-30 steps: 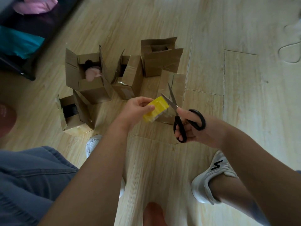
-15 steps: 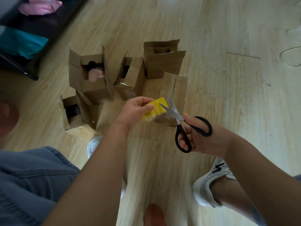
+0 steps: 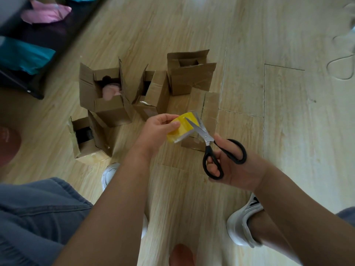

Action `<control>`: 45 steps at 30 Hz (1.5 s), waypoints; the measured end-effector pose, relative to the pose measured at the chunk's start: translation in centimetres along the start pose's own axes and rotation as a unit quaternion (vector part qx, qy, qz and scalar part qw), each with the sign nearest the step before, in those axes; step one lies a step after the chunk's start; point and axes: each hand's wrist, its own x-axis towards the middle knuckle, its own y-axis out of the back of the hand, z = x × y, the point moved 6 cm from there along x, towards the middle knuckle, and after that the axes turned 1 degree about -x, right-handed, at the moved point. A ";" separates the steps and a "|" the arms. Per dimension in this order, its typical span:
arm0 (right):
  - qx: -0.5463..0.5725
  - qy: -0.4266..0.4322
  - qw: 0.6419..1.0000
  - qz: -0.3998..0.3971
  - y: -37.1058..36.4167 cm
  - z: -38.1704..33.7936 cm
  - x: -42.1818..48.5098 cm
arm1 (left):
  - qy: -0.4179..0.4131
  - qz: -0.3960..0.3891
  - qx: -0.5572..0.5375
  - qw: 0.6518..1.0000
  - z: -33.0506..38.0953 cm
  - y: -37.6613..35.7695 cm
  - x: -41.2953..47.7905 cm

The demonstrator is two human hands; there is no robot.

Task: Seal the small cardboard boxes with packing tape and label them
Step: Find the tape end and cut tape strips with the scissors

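Note:
My left hand (image 3: 156, 131) pinches a small yellow piece of label or tape (image 3: 181, 127) above the floor. My right hand (image 3: 230, 166) holds black-handled scissors (image 3: 215, 148) with fingers through the loops; the blades are open around the yellow piece's right edge. Several small cardboard boxes stand on the wood floor behind: one open with a pink item inside (image 3: 104, 96), one with a raised flap (image 3: 151, 95), one at the back (image 3: 189, 73), one lying on its side at the left (image 3: 86, 137), and a closed one (image 3: 203, 112) partly hidden behind my hands.
My white shoes (image 3: 244, 223) and bent knees fill the lower frame. A dark low shelf with teal (image 3: 23, 56) and pink (image 3: 46, 13) items sits at the top left. A thin cord loop (image 3: 342, 66) lies on the floor at the far right.
The scissors have moved lower and their blades have come onto the yellow piece's edge. The left hand stays in place holding it.

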 end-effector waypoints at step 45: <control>0.032 0.017 0.999 -0.007 -0.3 -0.2 0.4 | -0.030 0.059 -0.017 0.998 0.9 0.3 -0.5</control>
